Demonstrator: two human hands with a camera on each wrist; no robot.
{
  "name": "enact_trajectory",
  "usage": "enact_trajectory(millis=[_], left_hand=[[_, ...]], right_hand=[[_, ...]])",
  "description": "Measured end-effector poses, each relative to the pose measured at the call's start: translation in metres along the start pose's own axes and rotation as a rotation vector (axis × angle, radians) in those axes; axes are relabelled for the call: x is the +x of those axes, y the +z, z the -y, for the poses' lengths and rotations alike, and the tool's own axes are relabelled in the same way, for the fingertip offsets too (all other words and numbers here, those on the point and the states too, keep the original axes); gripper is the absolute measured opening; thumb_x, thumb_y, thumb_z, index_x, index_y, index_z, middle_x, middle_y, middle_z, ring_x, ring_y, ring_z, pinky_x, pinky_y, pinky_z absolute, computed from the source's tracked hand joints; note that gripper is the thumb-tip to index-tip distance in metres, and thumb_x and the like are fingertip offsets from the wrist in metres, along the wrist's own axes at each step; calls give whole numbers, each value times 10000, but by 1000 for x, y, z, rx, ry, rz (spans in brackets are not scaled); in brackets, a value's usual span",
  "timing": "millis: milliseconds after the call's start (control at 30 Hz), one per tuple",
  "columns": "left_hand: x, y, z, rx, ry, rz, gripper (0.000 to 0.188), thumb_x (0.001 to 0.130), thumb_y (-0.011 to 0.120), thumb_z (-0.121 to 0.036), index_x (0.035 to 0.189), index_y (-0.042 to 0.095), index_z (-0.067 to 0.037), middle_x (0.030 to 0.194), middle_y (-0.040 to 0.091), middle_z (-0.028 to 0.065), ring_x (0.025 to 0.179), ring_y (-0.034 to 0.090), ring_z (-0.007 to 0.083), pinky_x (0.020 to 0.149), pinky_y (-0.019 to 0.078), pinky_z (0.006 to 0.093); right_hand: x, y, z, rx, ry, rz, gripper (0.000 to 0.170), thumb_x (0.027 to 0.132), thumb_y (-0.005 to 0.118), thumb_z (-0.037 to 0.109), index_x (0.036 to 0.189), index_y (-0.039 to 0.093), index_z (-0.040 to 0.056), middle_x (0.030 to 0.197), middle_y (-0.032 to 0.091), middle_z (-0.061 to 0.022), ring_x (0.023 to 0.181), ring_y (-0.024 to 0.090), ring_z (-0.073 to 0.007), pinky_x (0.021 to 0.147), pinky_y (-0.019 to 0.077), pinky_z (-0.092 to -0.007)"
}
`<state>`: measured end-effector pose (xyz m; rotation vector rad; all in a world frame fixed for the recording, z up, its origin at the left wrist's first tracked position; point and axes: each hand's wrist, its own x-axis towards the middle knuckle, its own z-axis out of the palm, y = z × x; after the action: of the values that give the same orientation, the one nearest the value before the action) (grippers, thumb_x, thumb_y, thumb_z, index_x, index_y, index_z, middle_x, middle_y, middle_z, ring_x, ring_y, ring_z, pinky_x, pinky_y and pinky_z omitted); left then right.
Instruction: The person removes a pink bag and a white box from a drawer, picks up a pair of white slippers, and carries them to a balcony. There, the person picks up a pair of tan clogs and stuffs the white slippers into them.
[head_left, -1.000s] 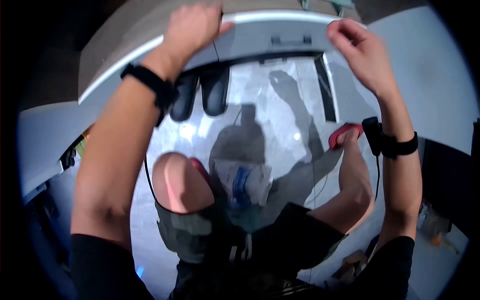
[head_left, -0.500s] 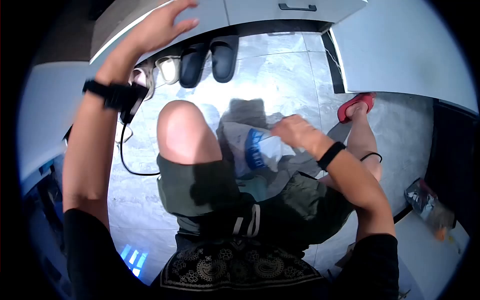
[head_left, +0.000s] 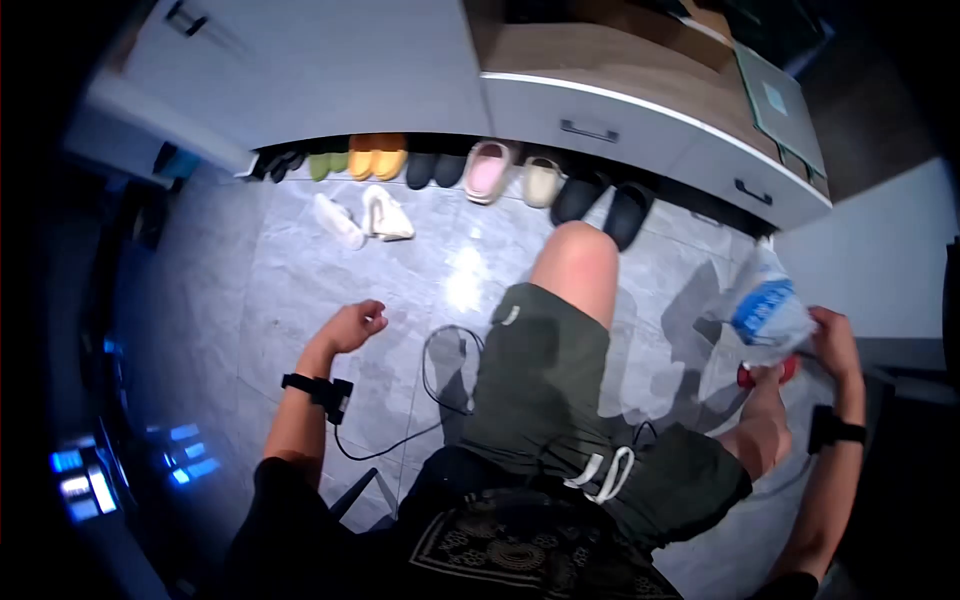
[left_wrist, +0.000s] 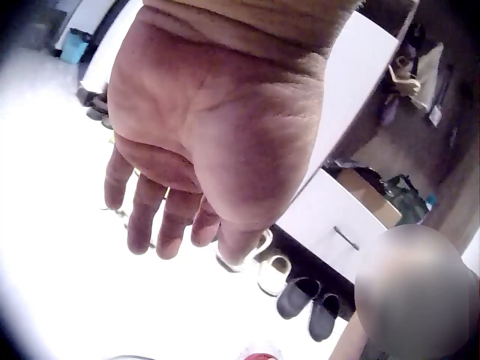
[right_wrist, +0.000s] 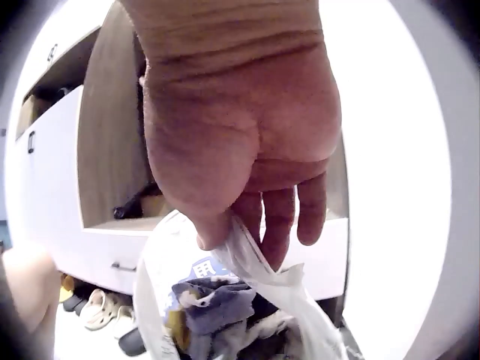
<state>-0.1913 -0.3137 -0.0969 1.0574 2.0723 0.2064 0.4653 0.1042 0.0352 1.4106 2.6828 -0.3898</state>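
Note:
In the head view a white plastic bag with blue print (head_left: 768, 312) hangs from my right hand (head_left: 836, 345). The right wrist view shows the thumb and fingers of that hand (right_wrist: 244, 142) pinching the rim of the bag (right_wrist: 300, 300), whose mouth gapes over crumpled grey-blue cloth (right_wrist: 217, 306) and other items. My left hand (head_left: 350, 327) is held over the floor at the left, holding nothing, fingers loosely bent. In the left wrist view the palm of this hand (left_wrist: 217, 127) faces the camera, fingers hanging.
Under the white cabinets (head_left: 590, 120) stands a row of slippers, among them yellow (head_left: 378, 157), pink (head_left: 488, 170) and black ones (head_left: 628, 215). White shoes (head_left: 385, 214) lie on the floor in front. A black cable (head_left: 425, 365) loops beside my knee (head_left: 578, 265).
The view has swung left. My right hand has lifted the bag from the floor between my legs and carried it to the right. My left hand has come down from the cabinet front.

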Motion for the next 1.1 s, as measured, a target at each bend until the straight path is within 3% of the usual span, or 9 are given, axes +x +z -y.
enact_trajectory(millis=[67, 133, 300, 500, 600, 800, 900, 1000, 1100], left_hand=[[-22, 23, 51, -60, -62, -95, 411, 894, 624, -341, 1164, 598, -32, 973, 682, 142, 886, 659, 292, 798, 511, 373], [-15, 37, 95, -2, -102, -22, 441, 895, 621, -354, 1194, 592, -32, 1027, 678, 158, 955, 646, 302, 842, 502, 371], [-35, 77, 146, -78, -179, -1, 478, 889, 635, -366, 1211, 584, -17, 1087, 668, 176, 1012, 633, 298, 884, 490, 358], [-14, 70, 150, -258, -298, 24, 533, 878, 650, -378, 1257, 554, -14, 1107, 661, 195, 1011, 634, 292, 892, 488, 358], [24, 56, 171, -245, -348, -30, 553, 872, 652, -390, 1267, 548, -16, 1108, 662, 200, 1020, 633, 290, 896, 486, 358], [129, 8, 185, -104, -430, -310, 560, 869, 597, -379, 1294, 517, -23, 1224, 587, 250, 1165, 553, 372, 994, 432, 391], [180, -1, 181, -140, -482, -446, 543, 876, 569, -322, 1339, 474, -54, 1212, 583, 265, 1164, 544, 389, 987, 435, 423], [228, -7, 197, -75, -482, -422, 516, 872, 554, -272, 1346, 476, -85, 1197, 585, 279, 1157, 548, 386, 964, 451, 438], [286, 2, 256, -124, -453, -402, 573, 823, 586, -232, 1375, 452, -153, 1226, 534, 298, 1117, 543, 454, 954, 461, 459]], right_hand=[[-15, -43, -19, 294, 31, -56, 245, 800, 465, -42, 978, 631, -9, 856, 641, -78, 847, 595, -167, 767, 463, -292], [-29, -62, -18, 227, -14, -205, 166, 871, 447, 13, 910, 605, -21, 746, 591, -33, 699, 525, -127, 661, 444, -276], [-52, -130, -6, 330, 177, -279, 210, 978, 462, 152, 872, 586, 19, 689, 485, 47, 612, 410, -49, 551, 338, -222], [-67, -124, 3, 217, 94, -446, 279, 1008, 473, 263, 841, 552, 54, 661, 384, 73, 583, 318, -31, 519, 270, -216], [-82, -117, -3, 265, 225, -474, 232, 981, 481, 196, 859, 572, 20, 659, 447, 41, 593, 365, -48, 526, 303, -236], [-92, -95, 20, 592, 346, -435, 397, 933, 561, 246, 1152, 584, -84, 1072, 638, -260, 975, 609, -335, 858, 477, -409], [-64, -92, 82, 236, 503, -403, 385, 948, 534, 230, 1142, 599, -95, 1087, 635, -275, 991, 612, -343, 890, 473, -388], [-32, -85, 104, 43, 476, -300, 371, 955, 522, 223, 1131, 603, -95, 1061, 645, -280, 945, 623, -332, 864, 487, -376], [-10, -81, 104, -43, 600, -115, 364, 967, 523, 234, 1098, 615, -93, 1040, 650, -274, 940, 620, -306, 874, 481, -378]])
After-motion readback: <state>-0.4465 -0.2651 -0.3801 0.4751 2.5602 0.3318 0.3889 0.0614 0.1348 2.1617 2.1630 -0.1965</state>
